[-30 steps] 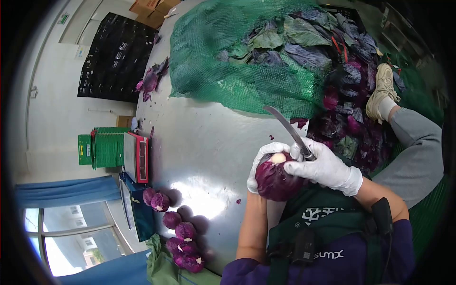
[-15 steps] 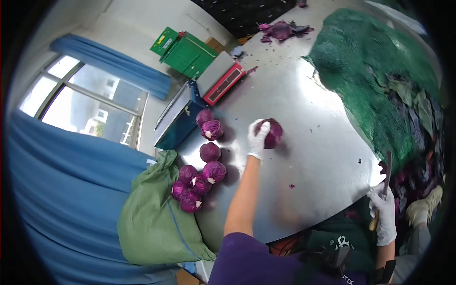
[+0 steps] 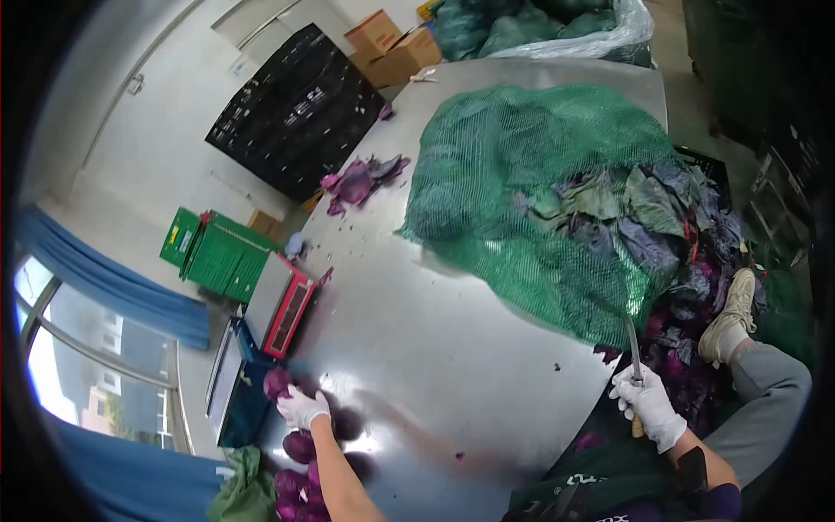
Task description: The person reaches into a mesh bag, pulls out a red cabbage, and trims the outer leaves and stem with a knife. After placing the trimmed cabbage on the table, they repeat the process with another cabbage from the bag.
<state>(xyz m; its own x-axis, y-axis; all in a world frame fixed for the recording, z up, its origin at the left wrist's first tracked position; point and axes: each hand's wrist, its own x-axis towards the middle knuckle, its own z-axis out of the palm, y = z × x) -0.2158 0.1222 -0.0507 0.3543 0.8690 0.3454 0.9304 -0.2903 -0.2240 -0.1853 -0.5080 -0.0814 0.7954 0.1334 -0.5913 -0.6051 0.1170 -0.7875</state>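
On the table, near left, our left hand lies spread over a cabbage. Our right hand grips a knife, closed round its handle.

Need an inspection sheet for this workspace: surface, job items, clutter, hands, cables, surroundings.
Surface: steel table, shiny, few purple scraps.
Job's things: red cabbages clustered at the near-left table edge; knife, blade up.
Clutter: green net sack with loose leaves; leaf pile at the far side.
Hands: left hand gloved, on the cabbages, grip unclear; right hand gloved, closed on the knife.
Cables: nothing seen.
Surroundings: red scale, green crates, black crates, cardboard boxes, blue curtain.
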